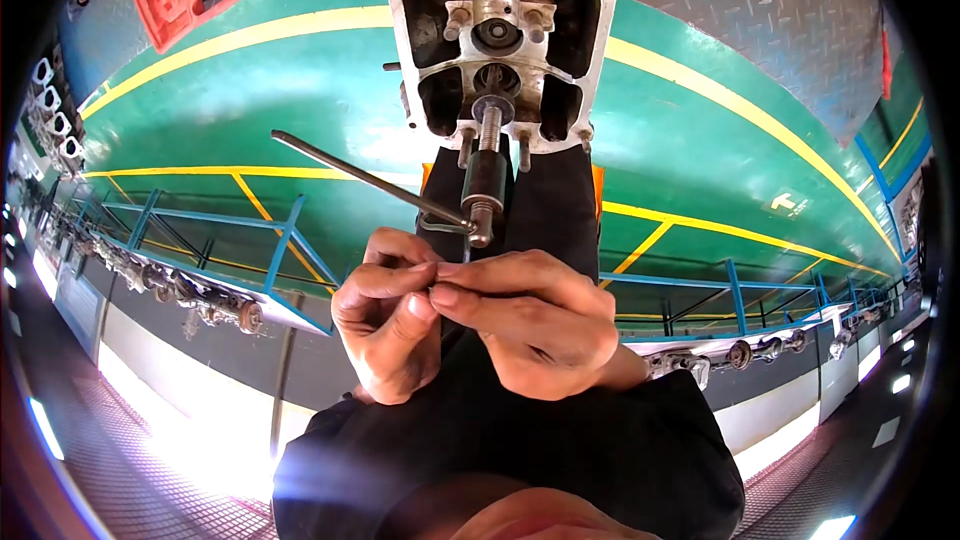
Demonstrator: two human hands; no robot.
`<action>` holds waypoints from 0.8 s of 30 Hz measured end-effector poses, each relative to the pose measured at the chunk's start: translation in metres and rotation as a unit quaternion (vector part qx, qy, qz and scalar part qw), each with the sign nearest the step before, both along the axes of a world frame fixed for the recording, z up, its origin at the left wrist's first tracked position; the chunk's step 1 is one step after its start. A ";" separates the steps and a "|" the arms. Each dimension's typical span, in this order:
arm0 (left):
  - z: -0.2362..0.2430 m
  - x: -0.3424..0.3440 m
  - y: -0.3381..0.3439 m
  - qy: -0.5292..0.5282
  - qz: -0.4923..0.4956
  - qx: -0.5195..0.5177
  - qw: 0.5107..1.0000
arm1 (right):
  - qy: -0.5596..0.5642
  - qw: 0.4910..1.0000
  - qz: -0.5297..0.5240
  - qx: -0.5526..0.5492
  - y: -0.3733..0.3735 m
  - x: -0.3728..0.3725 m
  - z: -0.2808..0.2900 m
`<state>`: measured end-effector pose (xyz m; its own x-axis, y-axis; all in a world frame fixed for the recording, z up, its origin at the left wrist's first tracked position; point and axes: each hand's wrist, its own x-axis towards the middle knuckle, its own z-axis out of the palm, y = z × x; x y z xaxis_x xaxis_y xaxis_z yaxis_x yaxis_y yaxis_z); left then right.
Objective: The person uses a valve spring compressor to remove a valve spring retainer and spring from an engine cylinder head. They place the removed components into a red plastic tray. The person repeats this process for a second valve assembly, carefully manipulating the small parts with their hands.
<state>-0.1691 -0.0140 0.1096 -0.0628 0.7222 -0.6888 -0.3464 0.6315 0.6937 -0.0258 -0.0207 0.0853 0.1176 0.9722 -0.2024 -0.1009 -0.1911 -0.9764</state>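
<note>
My left hand point(390, 320) and my right hand point(540, 325) meet fingertip to fingertip in front of my chest, both closed in a pinch. Between them they hold something small that the fingers mostly hide; only a thin sliver shows above the right fingertips. Just beyond is a metal screw-type tool point(484, 180), with a threaded rod and a thick sleeve. Its far end meets a round bore in the engine cylinder head point(497, 50). From its near end, a long metal lever bar point(370, 180) slants out to the left. Neither hand clearly touches the tool.
A red tool case point(165, 10) lies at the far left, and grey tread plate point(760, 20) covers the far right. Yellow lines mark the green floor point(250, 90). Blue-framed benches point(285, 240) with metal engine parts point(200, 300) stand to both sides.
</note>
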 end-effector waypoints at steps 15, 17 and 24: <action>-0.003 -0.006 0.002 0.150 -0.133 0.091 0.975 | 0.018 0.995 -0.085 0.052 -0.004 -0.015 -0.008; 0.001 -0.012 0.005 0.236 -0.223 0.126 0.938 | -0.010 0.995 -0.084 0.057 -0.009 -0.014 -0.012; -0.009 -0.013 0.014 0.381 -0.289 0.151 0.865 | -0.054 0.997 -0.016 0.061 -0.018 0.014 -0.025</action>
